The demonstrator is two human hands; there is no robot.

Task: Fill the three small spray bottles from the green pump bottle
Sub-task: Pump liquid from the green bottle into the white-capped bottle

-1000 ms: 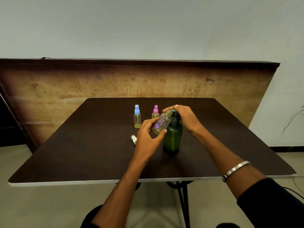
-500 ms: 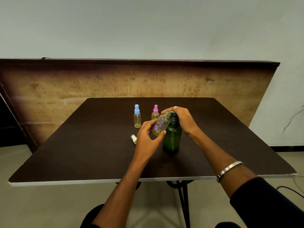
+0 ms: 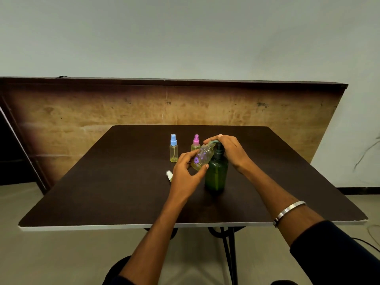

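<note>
Tilting the flowered spray bottle (image 3: pixel 202 157) at frame centre, left hand (image 3: pixel 186 173) fingers clamped on its body so the open neck meets the spout. Right hand (image 3: pixel 230 150) fingers curled over the green pump bottle (image 3: pixel 217 174) head, likely pressing. Loose cap (image 3: pixel 169 175) lies left; blue-capped bottle (image 3: pixel 173 149) and pink-capped bottle (image 3: pixel 196 143) stand behind, capped, probably already filled.

A silver bangle (image 3: pixel 289 212) circles the right wrist below a dark sleeve (image 3: pixel 337 254).

left hand (image 3: pixel 186 173) tilting flowered bottle (image 3: pixel 202 157), pump bottle (image 3: pixel 217 173)
</note>
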